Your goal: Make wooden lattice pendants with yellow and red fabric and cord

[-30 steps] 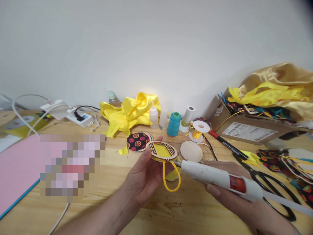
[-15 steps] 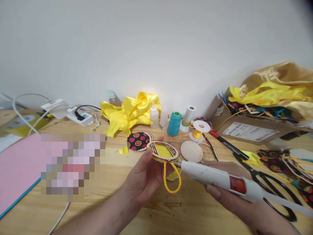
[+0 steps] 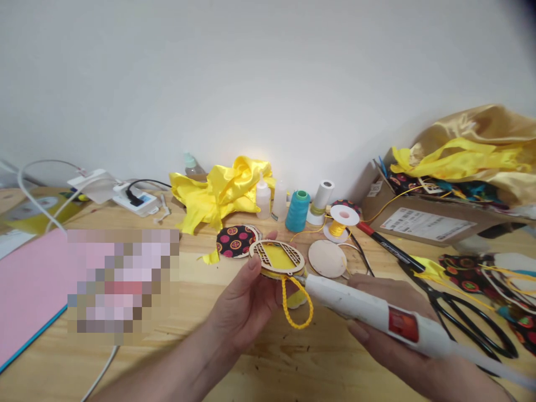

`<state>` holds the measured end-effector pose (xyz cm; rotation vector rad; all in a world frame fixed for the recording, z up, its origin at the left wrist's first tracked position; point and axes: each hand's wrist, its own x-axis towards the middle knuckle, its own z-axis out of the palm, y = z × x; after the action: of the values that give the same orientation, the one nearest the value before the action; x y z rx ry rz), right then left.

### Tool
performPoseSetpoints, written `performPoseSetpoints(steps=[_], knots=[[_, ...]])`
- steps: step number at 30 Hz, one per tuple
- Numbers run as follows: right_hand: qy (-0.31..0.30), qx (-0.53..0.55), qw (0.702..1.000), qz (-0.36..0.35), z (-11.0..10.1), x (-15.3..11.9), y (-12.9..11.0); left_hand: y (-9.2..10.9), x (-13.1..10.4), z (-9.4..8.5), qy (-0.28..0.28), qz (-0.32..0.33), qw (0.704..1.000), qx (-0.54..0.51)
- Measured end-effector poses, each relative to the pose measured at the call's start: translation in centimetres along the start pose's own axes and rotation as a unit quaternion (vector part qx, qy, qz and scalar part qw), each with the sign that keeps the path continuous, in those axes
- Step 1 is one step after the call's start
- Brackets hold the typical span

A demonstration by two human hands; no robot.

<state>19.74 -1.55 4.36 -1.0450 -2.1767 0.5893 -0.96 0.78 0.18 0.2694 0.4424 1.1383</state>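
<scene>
My left hand (image 3: pixel 247 298) grips a round wooden ornament (image 3: pixel 256 258) by its near left edge, thumb on top. The ornament has cut-out lattice sides and a yellow fabric middle. A braided yellow cord loop (image 3: pixel 310 312) hangs from its near edge. My right hand (image 3: pixel 389 335) is closed around a white glue gun (image 3: pixel 349 298) with a red window and a clear glue stick trailing from its rear. The gun's metal tip is at the ornament's near edge, close to the cord; whether it touches cannot be made out.
Behind lie a patterned fabric disc (image 3: pixel 234 241), a plain disc (image 3: pixel 327 258), yellow satin (image 3: pixel 221 192), a teal thread cone (image 3: pixel 297 212) and a yellow thread spool (image 3: pixel 344 215). Black scissors (image 3: pixel 473 324), a marker (image 3: pixel 389 245) and a cardboard box (image 3: pixel 422 220) are right; a power strip (image 3: pixel 140 201) is left.
The glue gun has shifted slightly left, its tip further in along the ornament's near edge. The cord loop has swung slightly right. Both hands keep their holds.
</scene>
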Motion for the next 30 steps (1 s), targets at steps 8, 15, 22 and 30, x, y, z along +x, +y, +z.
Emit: performPoseSetpoints(steps=[8,15,22,30], knots=[[0.001,-0.045,0.996,-0.071,0.5,0.3,-0.2,0.1,0.1,-0.1,0.004,0.031,0.999,0.030],[-0.037,-0.013,0.998,-0.040,0.1,0.0,0.5,0.1,0.4,-0.2,0.009,0.022,0.999,0.035],[-0.019,0.022,1.000,-0.010,-0.9,0.0,0.5,0.3,0.3,0.1,-0.001,0.013,1.000,0.012],[-0.009,0.035,0.999,-0.014,-0.8,0.1,0.4,0.0,0.1,-0.3,-0.023,-0.003,0.999,0.024]])
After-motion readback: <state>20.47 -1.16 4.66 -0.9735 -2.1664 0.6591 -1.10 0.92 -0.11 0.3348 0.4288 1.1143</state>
